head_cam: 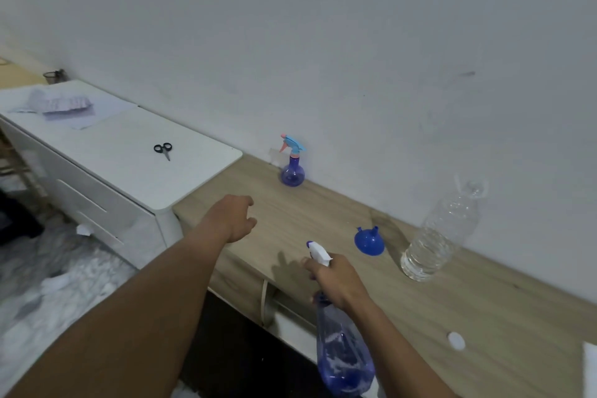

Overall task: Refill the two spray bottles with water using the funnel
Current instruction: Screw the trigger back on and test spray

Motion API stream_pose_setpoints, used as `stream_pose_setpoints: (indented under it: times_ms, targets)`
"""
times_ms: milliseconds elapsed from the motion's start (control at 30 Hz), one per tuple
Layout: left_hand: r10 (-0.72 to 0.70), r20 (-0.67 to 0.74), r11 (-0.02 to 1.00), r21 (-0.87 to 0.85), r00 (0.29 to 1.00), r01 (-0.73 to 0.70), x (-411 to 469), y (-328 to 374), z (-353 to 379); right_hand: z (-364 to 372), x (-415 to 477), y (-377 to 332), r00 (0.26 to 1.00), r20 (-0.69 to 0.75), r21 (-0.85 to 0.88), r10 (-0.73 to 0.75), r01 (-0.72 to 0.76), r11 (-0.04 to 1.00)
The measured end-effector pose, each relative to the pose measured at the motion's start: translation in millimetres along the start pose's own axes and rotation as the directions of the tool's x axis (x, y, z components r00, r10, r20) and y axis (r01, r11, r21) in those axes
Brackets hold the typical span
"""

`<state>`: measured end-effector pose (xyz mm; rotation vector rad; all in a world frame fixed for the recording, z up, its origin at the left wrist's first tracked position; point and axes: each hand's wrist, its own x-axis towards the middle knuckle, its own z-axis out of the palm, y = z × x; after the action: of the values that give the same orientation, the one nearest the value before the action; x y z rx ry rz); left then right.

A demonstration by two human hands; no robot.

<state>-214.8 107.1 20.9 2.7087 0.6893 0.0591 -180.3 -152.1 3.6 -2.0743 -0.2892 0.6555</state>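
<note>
My right hand (pixel 339 281) gripped the big spray bottle (pixel 343 355) at its neck, long axis running back toward me. Left hand (pixel 235 220) loosely spread, empty. Small spray bottle (pixel 292 168) upright beyond it, nearer that hand; funnel (pixel 369 241) just past the right.

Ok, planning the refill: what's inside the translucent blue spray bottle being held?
The translucent blue spray bottle shows wall droplets and seemingly a little liquid low down; the right hand covers its neck.

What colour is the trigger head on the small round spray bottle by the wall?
Light blue with a pink nozzle and trigger, on the small round spray bottle; seen in the head view.
</note>
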Motion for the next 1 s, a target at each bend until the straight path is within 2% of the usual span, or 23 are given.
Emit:
stream_pose_setpoints:
  times_ms: [367, 600, 867, 1000]
  targets:
    - [-0.031, 0.046, 0.999, -0.014, 0.998, 0.032, -12, -1, -1, -12, -12, 0, 0.998, 0.06, 0.006, 0.022, -0.023, 1.0]
    - [-0.036, 0.054, 0.999, -0.016, 0.998, 0.037, -16, -3, -1, -17, -18, -4, 0.997, 0.078, 0.094, 0.012, -0.02, 0.995]
    - [-0.04, 0.063, 0.999, -0.008, 0.997, 0.04, -14, -5, 0, -20, -23, -8, 0.996, 0.089, 0.045, 0.021, -0.025, 0.999]
    - [-0.041, 0.072, 0.999, -0.007, 0.997, 0.042, -12, -9, -1, -20, -20, -10, 0.995, 0.096, 0.105, 0.004, -0.014, 0.994]
